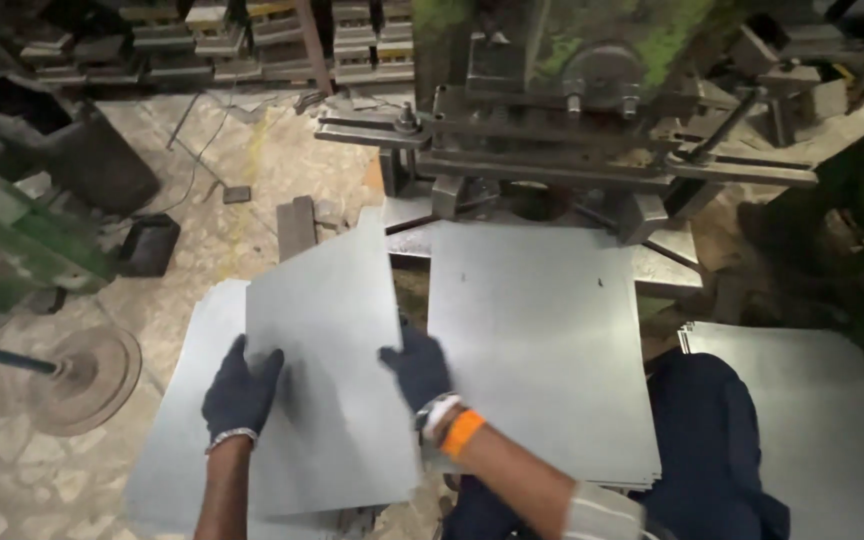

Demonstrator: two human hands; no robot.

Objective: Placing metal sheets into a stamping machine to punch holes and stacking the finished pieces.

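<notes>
Both my hands wear dark gloves. My left hand (pixel 240 390) lies on the near left part of a grey metal sheet (pixel 327 330), fingers over its left edge. My right hand (pixel 417 368) grips the same sheet at its right edge. The sheet is tilted up above a stack of similar sheets (pixel 177 440) on my left. A second stack of sheets (pixel 542 340) rests in front of me on the bed of a press machine (pixel 562 110), under its tooling.
A third pile of metal sheets (pixel 802 420) sits at the right, beside my dark trouser leg (pixel 707 430). A green machine and a round metal disc (pixel 87 375) stand on the stone floor at the left. Stacked metal blocks (pixel 252 40) line the back wall.
</notes>
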